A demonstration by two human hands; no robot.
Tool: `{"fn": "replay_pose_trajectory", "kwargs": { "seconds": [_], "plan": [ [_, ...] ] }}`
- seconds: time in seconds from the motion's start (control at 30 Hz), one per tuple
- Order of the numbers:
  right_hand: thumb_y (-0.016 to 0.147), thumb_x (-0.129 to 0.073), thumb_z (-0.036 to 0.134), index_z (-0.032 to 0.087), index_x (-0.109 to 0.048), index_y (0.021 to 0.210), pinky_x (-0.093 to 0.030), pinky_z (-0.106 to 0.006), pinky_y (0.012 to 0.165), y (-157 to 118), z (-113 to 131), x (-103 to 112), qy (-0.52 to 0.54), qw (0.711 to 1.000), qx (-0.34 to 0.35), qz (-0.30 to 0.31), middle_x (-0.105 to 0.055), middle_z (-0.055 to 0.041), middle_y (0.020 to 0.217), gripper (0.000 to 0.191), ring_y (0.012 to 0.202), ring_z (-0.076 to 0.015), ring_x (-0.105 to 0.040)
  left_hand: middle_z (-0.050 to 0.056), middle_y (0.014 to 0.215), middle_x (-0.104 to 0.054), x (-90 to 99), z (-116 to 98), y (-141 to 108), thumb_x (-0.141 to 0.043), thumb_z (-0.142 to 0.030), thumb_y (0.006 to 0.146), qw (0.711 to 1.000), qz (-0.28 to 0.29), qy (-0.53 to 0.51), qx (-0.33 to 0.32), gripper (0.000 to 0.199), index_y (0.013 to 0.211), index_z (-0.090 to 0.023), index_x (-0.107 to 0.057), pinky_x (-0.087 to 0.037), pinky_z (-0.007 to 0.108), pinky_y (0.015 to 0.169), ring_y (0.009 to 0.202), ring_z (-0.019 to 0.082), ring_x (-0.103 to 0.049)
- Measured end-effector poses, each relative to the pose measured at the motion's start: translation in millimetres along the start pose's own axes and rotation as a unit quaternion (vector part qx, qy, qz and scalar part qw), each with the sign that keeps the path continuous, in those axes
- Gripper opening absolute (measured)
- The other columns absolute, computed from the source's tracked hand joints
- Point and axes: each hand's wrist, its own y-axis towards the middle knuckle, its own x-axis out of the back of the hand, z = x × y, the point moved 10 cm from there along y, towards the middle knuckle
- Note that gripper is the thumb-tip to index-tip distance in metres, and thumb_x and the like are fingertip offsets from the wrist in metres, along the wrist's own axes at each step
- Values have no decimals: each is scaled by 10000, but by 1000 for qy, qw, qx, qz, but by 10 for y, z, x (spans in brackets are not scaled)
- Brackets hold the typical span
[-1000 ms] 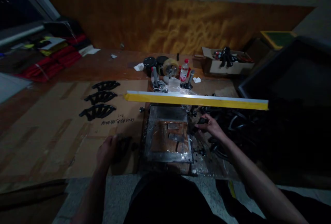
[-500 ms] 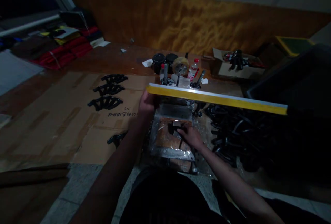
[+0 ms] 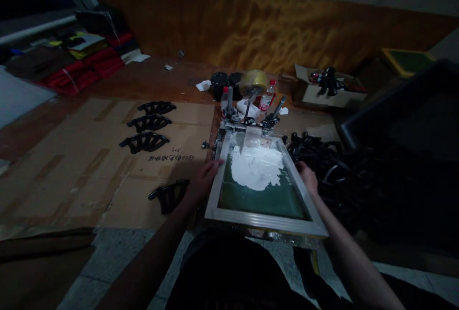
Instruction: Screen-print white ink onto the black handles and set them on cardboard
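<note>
A screen printing frame (image 3: 215,199) lies lowered over the base in front of me, its metal border around a green mesh. White ink (image 3: 255,169) is spread thickly on the mesh's far half, with a squeegee-like blade (image 3: 253,134) at the ink's far edge. My left hand (image 3: 207,176) is closed at the frame's left side, fingertips against the border. On the opposite side my right hand (image 3: 308,177) curls at the right border, its fingertips partly hidden. Whatever lies beneath the screen is hidden.
Several black slotted parts (image 3: 148,123) lie on cardboard (image 3: 89,157) at left, one (image 3: 168,196) nearer me. A heap of black parts (image 3: 330,166) is at right. Behind the frame stand clamps (image 3: 274,114), bottles (image 3: 267,96), a tape roll (image 3: 253,80) and black tubs (image 3: 219,84). A carton (image 3: 328,95) sits back right.
The raised frame has come down flat over the base. My right hand has left the black part on the base and moved to the frame's right side; my left hand came down with the frame.
</note>
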Motion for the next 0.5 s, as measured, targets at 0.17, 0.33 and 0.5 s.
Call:
{"fn": "replay_pose_trajectory", "kwargs": {
  "seconds": [0.17,0.33,0.5],
  "plan": [
    [855,-607,305,87,-511,1368,-444,-423,1011,342,741,237,-67,989,89,-94,-473,-231,1435,565,1272,-325,-493,77,991,-733,-229,768,-60,-515,-431,879,997,42,39,57,653,1468,-159,-435,-539,330,743,817,212,-673],
    [874,-576,205,140,-591,1210,-449,-374,932,348,1502,-491,-149,970,163,102,-610,-171,1243,343,1133,-298,-546,99,1012,-735,-288,959,40,-497,-375,899,993,45,101,42,612,1461,-137,-449,-534,367,839,884,233,-684],
    [874,-502,109,162,-660,1016,-458,-298,819,-244,1483,-799,-148,931,260,209,-678,-113,1026,219,978,-227,-597,137,1249,-683,-316,1032,68,-507,-348,898,995,52,70,40,584,1442,-138,-470,-495,388,979,1073,247,-666]
  ]
}}
